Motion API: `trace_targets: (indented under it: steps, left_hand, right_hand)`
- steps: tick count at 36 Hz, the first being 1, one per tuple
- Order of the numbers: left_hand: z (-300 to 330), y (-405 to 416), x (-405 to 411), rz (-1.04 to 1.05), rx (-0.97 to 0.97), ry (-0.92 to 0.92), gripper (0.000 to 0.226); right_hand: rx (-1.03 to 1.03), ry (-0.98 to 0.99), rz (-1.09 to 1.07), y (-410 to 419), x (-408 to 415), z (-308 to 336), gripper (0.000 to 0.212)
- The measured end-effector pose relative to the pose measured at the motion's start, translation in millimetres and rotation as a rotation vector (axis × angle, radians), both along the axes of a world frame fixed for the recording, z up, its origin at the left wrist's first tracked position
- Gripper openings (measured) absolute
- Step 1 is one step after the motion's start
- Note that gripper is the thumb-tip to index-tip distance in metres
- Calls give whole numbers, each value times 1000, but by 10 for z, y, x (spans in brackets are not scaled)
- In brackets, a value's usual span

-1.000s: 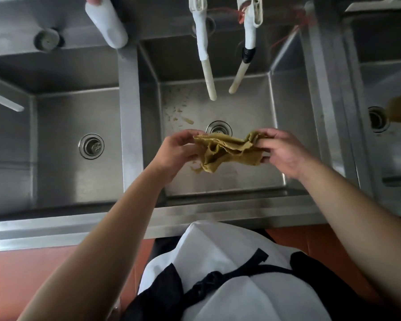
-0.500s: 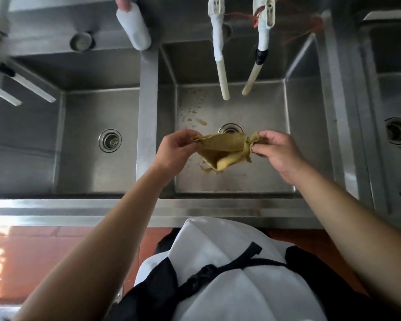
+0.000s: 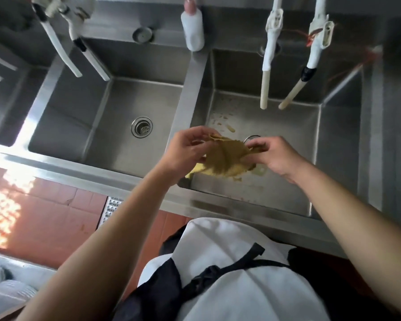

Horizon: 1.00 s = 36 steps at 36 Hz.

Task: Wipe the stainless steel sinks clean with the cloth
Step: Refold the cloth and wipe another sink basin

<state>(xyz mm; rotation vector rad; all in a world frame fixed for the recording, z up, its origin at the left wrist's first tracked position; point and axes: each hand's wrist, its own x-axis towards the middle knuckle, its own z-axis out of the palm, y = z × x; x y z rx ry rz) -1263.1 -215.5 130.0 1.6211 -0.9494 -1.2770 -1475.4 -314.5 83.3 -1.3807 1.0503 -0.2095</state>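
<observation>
Two hands' fingers pinching cloth corners, stretched above right sink

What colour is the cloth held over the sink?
Mustard yellow, the cloth shows best in the head view.

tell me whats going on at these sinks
A person in an apron stands at a row of steel sinks, holding a yellow cloth above the right basin. The left hand and right hand each pinch an edge, spreading it open. Food scraps lie on that basin's floor; wiping hasn't begun.
</observation>
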Motion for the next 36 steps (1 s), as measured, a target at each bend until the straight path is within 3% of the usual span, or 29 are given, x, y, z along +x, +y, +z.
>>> trace_targets:
  steps: [2, 6, 17, 25, 36]
  left_hand:
    - [61, 27, 49, 29, -7, -20, 22]
    - [130, 105, 180, 66, -16, -115, 10]
    - [237, 233, 353, 253, -85, -246, 12]
    - [330, 224, 602, 37, -128, -195, 10]
    - [572, 386, 1028, -142, -271, -160, 19]
  right_hand:
    - [-40, 1, 47, -55, 55, 33, 15]
    - [-129, -48, 35, -164, 133, 98, 16]
    - [-377, -160, 15, -90, 321, 384, 19]
    - [-553, -152, -125, 121, 425, 688, 33]
    - [-669, -85, -284, 710, 691, 927, 28]
